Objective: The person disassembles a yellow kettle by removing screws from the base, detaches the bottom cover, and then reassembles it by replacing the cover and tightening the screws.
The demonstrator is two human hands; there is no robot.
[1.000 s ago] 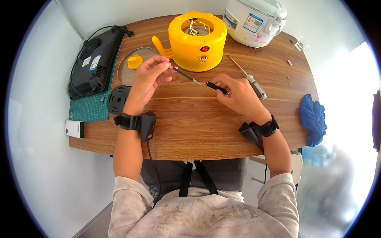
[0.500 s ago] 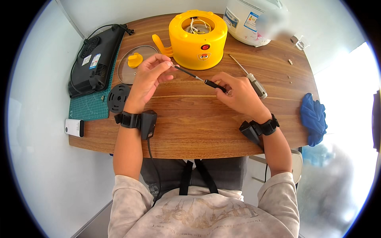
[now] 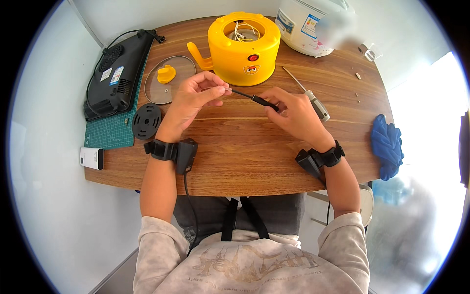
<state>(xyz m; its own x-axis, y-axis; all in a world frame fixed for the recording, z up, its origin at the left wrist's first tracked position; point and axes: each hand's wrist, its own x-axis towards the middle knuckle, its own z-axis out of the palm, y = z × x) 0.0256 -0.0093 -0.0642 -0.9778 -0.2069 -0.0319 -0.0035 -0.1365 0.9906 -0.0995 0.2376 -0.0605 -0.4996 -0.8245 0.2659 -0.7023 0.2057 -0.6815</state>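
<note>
Between left grip point(image 3: 196, 95) and right grip point(image 3: 294, 112), both clamped on its ends: slim black rod point(image 3: 255, 99).

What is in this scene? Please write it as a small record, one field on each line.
Left hand: fingertips hold a slim dark rod
Right hand: grips a black tube, whose end meets the rod
Back centre: yellow appliance housing, open on top, white wires inside
Right side: screwdriver, white rice cooker, crumpled blue cloth
Left side: glass lid with yellow knob, black slotted disc, black corded appliance on green cutting mat
</note>
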